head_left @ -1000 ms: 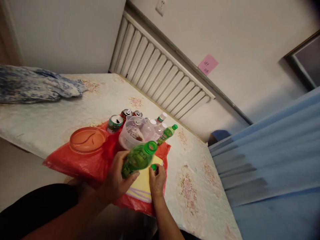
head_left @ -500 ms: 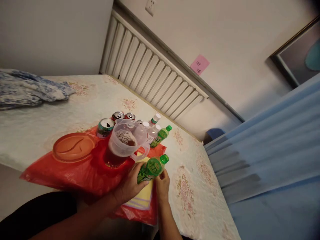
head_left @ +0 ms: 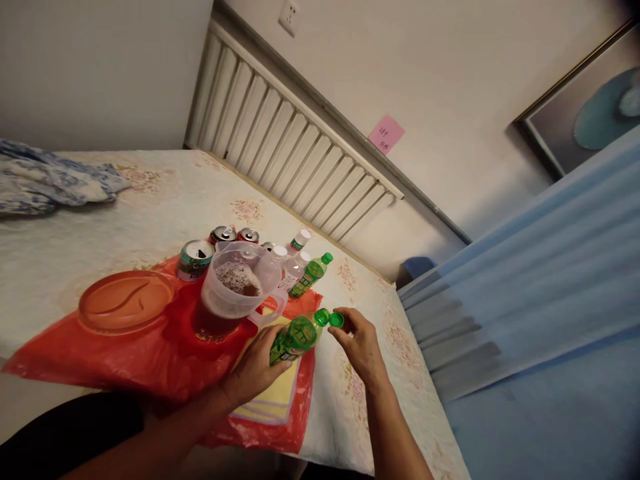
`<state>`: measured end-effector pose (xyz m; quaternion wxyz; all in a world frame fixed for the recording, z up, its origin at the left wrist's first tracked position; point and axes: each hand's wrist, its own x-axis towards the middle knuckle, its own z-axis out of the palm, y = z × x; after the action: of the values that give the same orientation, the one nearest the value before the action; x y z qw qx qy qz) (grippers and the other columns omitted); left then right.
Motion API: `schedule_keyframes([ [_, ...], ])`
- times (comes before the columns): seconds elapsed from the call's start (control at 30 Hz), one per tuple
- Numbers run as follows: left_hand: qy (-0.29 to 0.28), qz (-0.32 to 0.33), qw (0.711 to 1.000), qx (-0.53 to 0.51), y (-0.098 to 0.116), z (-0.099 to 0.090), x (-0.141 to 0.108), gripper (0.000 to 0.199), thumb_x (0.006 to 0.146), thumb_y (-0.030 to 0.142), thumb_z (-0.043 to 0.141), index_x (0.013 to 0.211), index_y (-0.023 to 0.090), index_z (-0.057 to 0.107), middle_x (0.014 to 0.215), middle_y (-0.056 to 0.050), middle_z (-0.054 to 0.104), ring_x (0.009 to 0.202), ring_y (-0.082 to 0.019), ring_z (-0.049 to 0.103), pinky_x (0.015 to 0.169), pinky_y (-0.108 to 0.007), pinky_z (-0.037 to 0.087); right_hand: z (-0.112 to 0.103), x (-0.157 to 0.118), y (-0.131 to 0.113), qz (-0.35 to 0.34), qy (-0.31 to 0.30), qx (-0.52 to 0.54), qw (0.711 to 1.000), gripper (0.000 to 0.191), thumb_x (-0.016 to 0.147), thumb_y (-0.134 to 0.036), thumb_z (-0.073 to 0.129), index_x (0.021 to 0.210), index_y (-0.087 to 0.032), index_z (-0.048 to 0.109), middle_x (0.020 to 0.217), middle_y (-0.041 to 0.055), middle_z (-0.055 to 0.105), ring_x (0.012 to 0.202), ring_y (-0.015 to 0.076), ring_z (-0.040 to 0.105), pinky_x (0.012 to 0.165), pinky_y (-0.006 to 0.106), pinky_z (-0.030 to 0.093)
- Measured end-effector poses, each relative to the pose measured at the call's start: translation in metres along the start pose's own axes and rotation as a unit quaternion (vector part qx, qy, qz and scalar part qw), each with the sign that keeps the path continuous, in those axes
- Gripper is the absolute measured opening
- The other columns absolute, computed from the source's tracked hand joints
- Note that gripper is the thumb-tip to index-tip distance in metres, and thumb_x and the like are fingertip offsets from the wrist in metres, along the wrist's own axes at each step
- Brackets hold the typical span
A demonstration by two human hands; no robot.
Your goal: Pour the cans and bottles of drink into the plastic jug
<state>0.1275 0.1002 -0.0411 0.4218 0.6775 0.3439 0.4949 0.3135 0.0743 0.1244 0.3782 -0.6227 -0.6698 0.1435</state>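
Note:
My left hand [head_left: 260, 363] is wrapped round a green drink bottle [head_left: 296, 340], tilted with its mouth toward the upper right. Beside the mouth, my right hand [head_left: 359, 340] pinches a green bottle cap [head_left: 337, 320] between thumb and fingers. The cap is very close to the bottle's mouth; whether they touch I cannot tell. Left of the bottle stands a clear plastic pitcher [head_left: 210, 303] holding a brown, foamy drink. Under the bottle lies a yellow cloth or sheet [head_left: 270, 403] with a pale purple border.
Behind the pitcher stand several drink cans [head_left: 196, 259], clear white-capped bottles [head_left: 301, 240] and another green bottle [head_left: 311, 275]. An orange lid [head_left: 127, 300] lies on red plastic sheeting [head_left: 115, 360] over a flowered tablecloth [head_left: 330, 407]. Patterned fabric [head_left: 55, 180] lies far left; a blue curtain [head_left: 525, 300] hangs right.
My right hand has moved from below the bottle's neck up to its right, and the green cap now shows in its fingers. My left hand keeps its grip; the view has shifted slightly.

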Motion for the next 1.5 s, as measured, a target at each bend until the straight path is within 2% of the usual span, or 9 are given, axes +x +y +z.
schedule_keyframes([
  [0.1, -0.001, 0.005, 1.000, 0.008, -0.001, 0.000, 0.001, 0.055, 0.076, 0.024, 0.066, 0.129, 0.020, 0.051, 0.127, -0.011, 0.061, 0.120, -0.029, 0.057, 0.105, -0.046, 0.046, -0.002, 0.006, -0.005, -0.031, -0.031, -0.012, 0.999, 0.027, 0.075, -0.026, 0.072, 0.100, -0.019, 0.071, 0.084, 0.0027, 0.068, 0.068, 0.0155, 0.055, 0.068, 0.030, 0.046],
  [0.23, -0.001, 0.001, 1.000, 0.015, -0.001, -0.001, 0.002, 0.054, 0.075, 0.026, 0.067, 0.127, 0.019, 0.052, 0.125, -0.011, 0.062, 0.118, -0.030, 0.058, 0.103, -0.046, 0.047, -0.001, 0.009, -0.005, -0.030, -0.048, 0.035, 0.998, 0.032, 0.076, -0.030, 0.072, 0.107, -0.020, 0.070, 0.095, 0.0053, 0.071, 0.073, 0.0167, 0.059, 0.072, 0.032, 0.049],
  [0.33, -0.007, -0.001, 1.000, 0.017, 0.000, -0.002, 0.002, 0.054, 0.076, 0.025, 0.066, 0.127, 0.019, 0.052, 0.126, -0.011, 0.062, 0.119, -0.030, 0.057, 0.104, -0.046, 0.045, -0.001, 0.011, -0.006, -0.022, -0.053, 0.061, 0.996, 0.034, 0.076, -0.030, 0.074, 0.107, -0.020, 0.069, 0.084, 0.0016, 0.068, 0.068, 0.0154, 0.057, 0.068, 0.030, 0.048],
  [0.47, -0.011, 0.000, 1.000, 0.022, -0.001, -0.001, 0.002, 0.055, 0.075, 0.024, 0.067, 0.128, 0.020, 0.052, 0.126, -0.010, 0.061, 0.119, -0.029, 0.057, 0.104, -0.046, 0.045, -0.005, 0.015, -0.014, -0.039, -0.085, 0.054, 0.994, 0.023, 0.076, -0.029, 0.076, 0.095, -0.020, 0.068, 0.070, -0.0032, 0.060, 0.063, 0.0130, 0.053, 0.063, 0.027, 0.044],
  [0.6, -0.008, 0.003, 1.000, 0.023, -0.002, -0.001, 0.002, 0.055, 0.075, 0.025, 0.067, 0.128, 0.020, 0.052, 0.127, -0.010, 0.061, 0.119, -0.029, 0.057, 0.105, -0.046, 0.045, -0.011, 0.021, -0.021, -0.066, -0.120, 0.027, 0.990, 0.023, 0.077, -0.033, 0.078, 0.094, -0.020, 0.071, 0.072, -0.0016, 0.062, 0.064, 0.0132, 0.054, 0.064, 0.027, 0.044],
  [0.9, -0.010, 0.024, 0.999, 0.025, -0.003, -0.001, 0.003, 0.058, 0.074, 0.022, 0.067, 0.131, 0.021, 0.051, 0.129, -0.010, 0.061, 0.120, -0.030, 0.057, 0.106, -0.047, 0.045, -0.022, 0.030, -0.036, -0.078, -0.178, -0.041, 0.980, 0.024, 0.080, -0.041, 0.075, 0.093, -0.021, 0.075, 0.072, 0.0004, 0.066, 0.064, 0.0143, 0.057, 0.066, 0.027, 0.047],
  [1.1, -0.013, 0.029, 0.999, 0.028, -0.007, 0.001, 0.002, 0.061, 0.073, 0.020, 0.067, 0.132, 0.022, 0.050, 0.131, -0.009, 0.060, 0.122, -0.029, 0.056, 0.108, -0.047, 0.044, -0.022, 0.031, -0.038, -0.096, -0.190, -0.058, 0.975, 0.021, 0.083, -0.039, 0.073, 0.095, -0.022, 0.075, 0.076, 0.0016, 0.069, 0.067, 0.0147, 0.059, 0.066, 0.027, 0.048],
  [1.3, -0.015, 0.019, 0.999, 0.027, -0.002, -0.001, 0.003, 0.060, 0.072, 0.017, 0.067, 0.129, 0.021, 0.052, 0.127, -0.009, 0.062, 0.120, -0.028, 0.057, 0.106, -0.046, 0.045, -0.021, 0.032, -0.045, -0.104, -0.195, -0.076, 0.972, 0.016, 0.082, -0.035, 0.074, 0.090, -0.021, 0.074, 0.076, 0.0009, 0.068, 0.067, 0.0140, 0.058, 0.065, 0.026, 0.047],
  [1.5, -0.010, 0.026, 0.999, 0.027, 0.002, -0.003, 0.002, 0.059, 0.071, 0.016, 0.066, 0.128, 0.021, 0.053, 0.128, -0.009, 0.062, 0.121, -0.029, 0.057, 0.107, -0.046, 0.045, -0.021, 0.031, -0.047, -0.088, -0.219, -0.114, 0.965, 0.025, 0.084, -0.044, 0.074, 0.086, -0.019, 0.072, 0.071, -0.0001, 0.064, 0.063, 0.0134, 0.054, 0.060, 0.024, 0.043],
])
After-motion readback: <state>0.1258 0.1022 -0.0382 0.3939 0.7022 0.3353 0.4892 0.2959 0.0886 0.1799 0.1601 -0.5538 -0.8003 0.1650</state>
